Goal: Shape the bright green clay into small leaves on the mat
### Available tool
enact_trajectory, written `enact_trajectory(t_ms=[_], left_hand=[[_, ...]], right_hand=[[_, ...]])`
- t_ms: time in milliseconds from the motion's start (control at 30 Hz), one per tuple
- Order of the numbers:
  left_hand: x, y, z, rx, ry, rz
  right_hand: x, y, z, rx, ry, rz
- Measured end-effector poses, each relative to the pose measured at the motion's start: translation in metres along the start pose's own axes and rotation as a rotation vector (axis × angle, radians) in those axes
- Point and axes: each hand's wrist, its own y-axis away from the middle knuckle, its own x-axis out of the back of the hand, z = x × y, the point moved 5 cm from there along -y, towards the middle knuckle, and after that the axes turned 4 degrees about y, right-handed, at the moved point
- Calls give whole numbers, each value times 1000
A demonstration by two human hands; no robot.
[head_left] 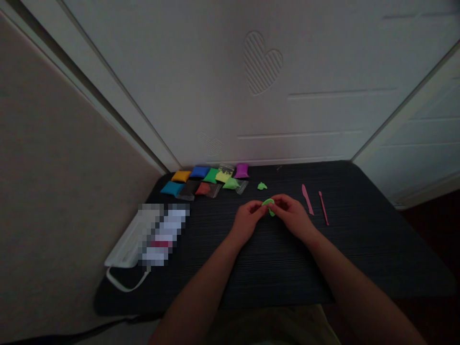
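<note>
Between my two hands, over the middle of the dark table, is a light green piece of modelling clay [272, 212]. My left hand [247, 219] pinches its left side with thumb and fingers. On the other side my right hand [292, 213] is closed on the same piece, its thumb pressed against the front. The clay looks thin and bent, though my fingers cover part of it. Just beyond my hands lies a smaller light green clay lump [262, 186]. A pink plastic knife [307, 199] and a thin pink modelling stick [324, 208] rest to the right.
Several coloured clay packets, among them a purple one [242, 171] and a teal one [172, 188], lie at the back left of the table [208, 273]. A white face mask [125, 244] sits at the left edge beside a blurred-out item [166, 235]. White panels rise behind.
</note>
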Motion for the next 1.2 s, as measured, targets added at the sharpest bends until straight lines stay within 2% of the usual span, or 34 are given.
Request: enact_trajectory(t_ms=[233,367,633,800,1200], left_hand=[[1,2,2,-101,-31,80],[1,2,2,-109,-61,60],[4,2,2,-80,-68,78],[2,3,3,-67,-70,72],[1,4,5,-83,-70,65]], right_hand=[[2,3,-9,92,205,72],[3,5,-15,134,315,87],[3,5,-15,128,291,72],[6,5,-17,153,318,111],[5,6,-18,167,307,119]])
